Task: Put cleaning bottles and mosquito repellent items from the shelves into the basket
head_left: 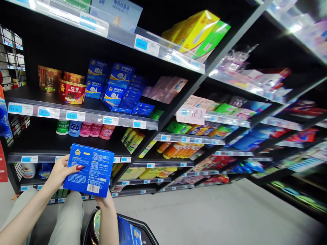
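A flat blue box (89,170) with white print and a barcode is held up in front of the shelves. My left hand (61,170) grips its left edge, the thumb with a dark red nail lying across the printed face. From below, my right hand (105,201) holds the box's lower right part; its fingers are mostly hidden behind the box. Beneath my right forearm is a dark basket (148,231) holding another blue package (129,233) and a round gold tin (97,221).
Ahead, a black shelf unit carries red mosquito coil tins (72,92), stacked blue boxes (116,85) and coloured bottles (88,129). Yellow and green boxes (199,34) stand higher up. More stocked shelves run off to the right along the grey floor (204,211).
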Available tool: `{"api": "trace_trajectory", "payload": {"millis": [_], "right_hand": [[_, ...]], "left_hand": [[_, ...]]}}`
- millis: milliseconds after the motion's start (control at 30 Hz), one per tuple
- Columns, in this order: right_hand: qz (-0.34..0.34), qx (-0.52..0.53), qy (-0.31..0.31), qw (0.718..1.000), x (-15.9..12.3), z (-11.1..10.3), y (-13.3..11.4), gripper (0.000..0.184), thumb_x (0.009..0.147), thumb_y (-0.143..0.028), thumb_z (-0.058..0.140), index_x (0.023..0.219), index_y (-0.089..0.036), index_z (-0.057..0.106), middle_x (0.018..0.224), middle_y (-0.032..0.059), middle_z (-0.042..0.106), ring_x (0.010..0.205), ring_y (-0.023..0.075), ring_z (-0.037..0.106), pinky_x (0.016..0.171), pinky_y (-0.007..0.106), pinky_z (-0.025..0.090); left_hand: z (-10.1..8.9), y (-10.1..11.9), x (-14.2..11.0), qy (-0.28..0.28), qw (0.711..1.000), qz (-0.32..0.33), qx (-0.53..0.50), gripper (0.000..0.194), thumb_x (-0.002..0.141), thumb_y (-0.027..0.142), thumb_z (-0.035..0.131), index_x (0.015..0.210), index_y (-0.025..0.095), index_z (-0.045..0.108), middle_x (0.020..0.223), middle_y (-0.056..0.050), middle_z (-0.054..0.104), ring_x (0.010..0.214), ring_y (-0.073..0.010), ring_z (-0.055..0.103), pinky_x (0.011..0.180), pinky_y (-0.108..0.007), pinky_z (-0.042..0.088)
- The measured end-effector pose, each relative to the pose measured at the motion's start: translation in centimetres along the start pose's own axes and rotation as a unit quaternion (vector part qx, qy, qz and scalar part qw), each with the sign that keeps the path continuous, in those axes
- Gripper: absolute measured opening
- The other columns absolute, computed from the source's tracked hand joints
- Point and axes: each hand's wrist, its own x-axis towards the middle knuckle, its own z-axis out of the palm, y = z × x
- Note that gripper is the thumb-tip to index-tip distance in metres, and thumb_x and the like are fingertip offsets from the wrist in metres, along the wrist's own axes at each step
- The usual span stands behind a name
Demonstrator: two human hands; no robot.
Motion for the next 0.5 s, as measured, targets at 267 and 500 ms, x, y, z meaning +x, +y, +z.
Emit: {"api": "trace_trajectory", "payload": {"millis": [267, 500], "right_hand": [[-0.113, -0.136, 0.027, 0.984, -2.1, 0.2, -4.1, 0.039, 0.069, -0.043, 0.079, 0.099, -0.019, 0.070, 0.091, 0.0076, 0.073, 0.085, 0.0205, 0.067, 0.082, 0.033, 0.053], [-0.116, -0.126, 0.039, 0.984, -2.1, 1.0, -3.5, 0.034, 0.070, -0.040, 0.078, 0.095, -0.019, 0.071, 0.088, 0.0071, 0.074, 0.081, 0.0206, 0.069, 0.078, 0.033, 0.054]], "left_hand": [[-0.9, 0.5, 0.1, 0.045, 0.997, 0.040, 0.044, 0.039, 0.062, 0.031, 0.085, 0.094, 0.016, 0.069, 0.089, -0.006, 0.078, 0.081, -0.0226, 0.073, 0.070, -0.025, 0.059], [-0.7, 0.6, -0.3, 0.042, 0.996, 0.040, 0.067, 0.038, 0.064, 0.031, 0.085, 0.095, 0.016, 0.069, 0.089, -0.006, 0.078, 0.083, -0.0235, 0.073, 0.071, -0.026, 0.059]]}}
